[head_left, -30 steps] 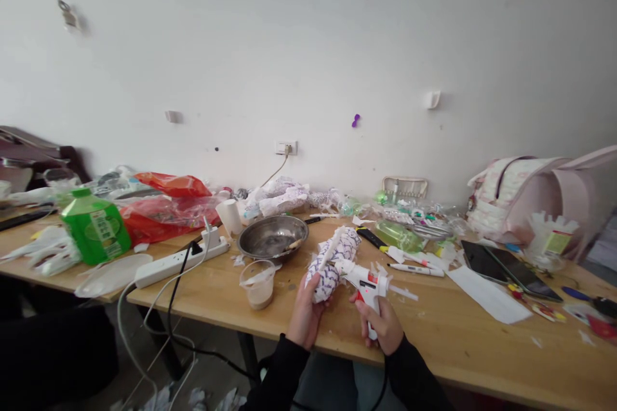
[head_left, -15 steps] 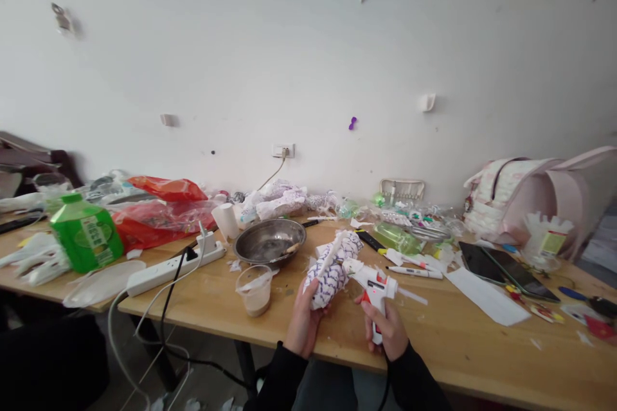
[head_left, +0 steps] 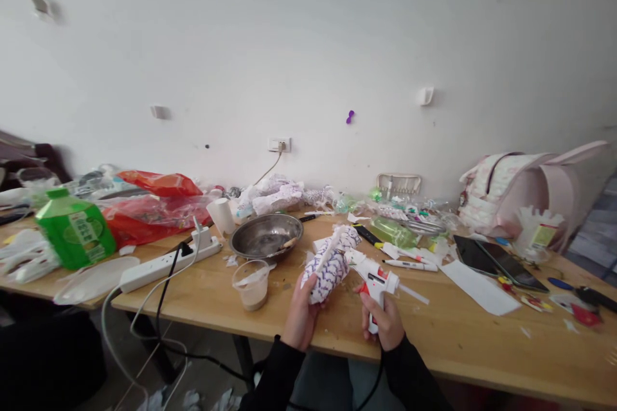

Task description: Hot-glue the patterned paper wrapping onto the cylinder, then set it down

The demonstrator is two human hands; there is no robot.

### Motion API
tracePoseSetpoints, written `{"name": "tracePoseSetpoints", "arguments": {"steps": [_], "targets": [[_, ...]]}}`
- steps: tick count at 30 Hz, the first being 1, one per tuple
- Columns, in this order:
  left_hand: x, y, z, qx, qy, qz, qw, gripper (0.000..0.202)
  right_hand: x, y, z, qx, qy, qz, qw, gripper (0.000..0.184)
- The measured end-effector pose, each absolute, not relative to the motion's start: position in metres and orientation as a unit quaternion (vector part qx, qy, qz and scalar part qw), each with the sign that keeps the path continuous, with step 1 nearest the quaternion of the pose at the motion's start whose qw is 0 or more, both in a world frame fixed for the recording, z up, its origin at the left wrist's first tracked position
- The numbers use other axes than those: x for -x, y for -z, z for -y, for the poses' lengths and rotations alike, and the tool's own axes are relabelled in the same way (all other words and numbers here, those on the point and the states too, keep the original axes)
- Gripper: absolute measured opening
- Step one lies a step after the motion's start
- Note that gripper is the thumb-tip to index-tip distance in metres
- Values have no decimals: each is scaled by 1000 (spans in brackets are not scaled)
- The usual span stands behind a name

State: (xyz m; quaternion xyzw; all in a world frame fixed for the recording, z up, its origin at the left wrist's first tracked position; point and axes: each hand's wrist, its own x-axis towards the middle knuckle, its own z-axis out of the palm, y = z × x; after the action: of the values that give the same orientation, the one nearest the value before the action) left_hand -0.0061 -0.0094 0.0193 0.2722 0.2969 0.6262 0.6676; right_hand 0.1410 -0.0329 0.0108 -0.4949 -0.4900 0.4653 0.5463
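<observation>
My left hand (head_left: 299,319) is closed round the lower end of a long bundle wrapped in white paper with a purple pattern (head_left: 328,265), held slanting up to the right above the wooden table (head_left: 448,334). A white strip runs along the bundle's top. My right hand (head_left: 383,322) grips the handle of a white glue gun with a red trigger (head_left: 374,283). The gun's nozzle points left and touches the bundle's side. A clear glue stick juts from the gun's back, and its dark cord drops below the table edge.
A steel bowl (head_left: 266,235), a plastic cup (head_left: 250,283), a white power strip (head_left: 164,260) with cables, a green bottle (head_left: 72,235) and red bags (head_left: 154,205) lie to the left. Pens, scraps, a white sheet (head_left: 479,287), a dark tablet (head_left: 501,261) and a pink bag (head_left: 525,189) lie to the right.
Both hands keep their grip, the gun's nozzle staying against the bundle. The view has swung slightly, so the table's things have slid a little to the left in the picture.
</observation>
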Motion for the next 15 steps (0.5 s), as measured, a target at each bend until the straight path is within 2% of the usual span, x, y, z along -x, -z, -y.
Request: {"name": "tracePoseSetpoints", "arguments": {"steps": [6,15], "targets": [[5,-20,10,-276,-626,-301,664,45,-139,-11,35,505,-462,488,541,58],[5,-21,12,-280,-636,-311,648,38,-142,-8,36,493,-463,496,544,55]]}}
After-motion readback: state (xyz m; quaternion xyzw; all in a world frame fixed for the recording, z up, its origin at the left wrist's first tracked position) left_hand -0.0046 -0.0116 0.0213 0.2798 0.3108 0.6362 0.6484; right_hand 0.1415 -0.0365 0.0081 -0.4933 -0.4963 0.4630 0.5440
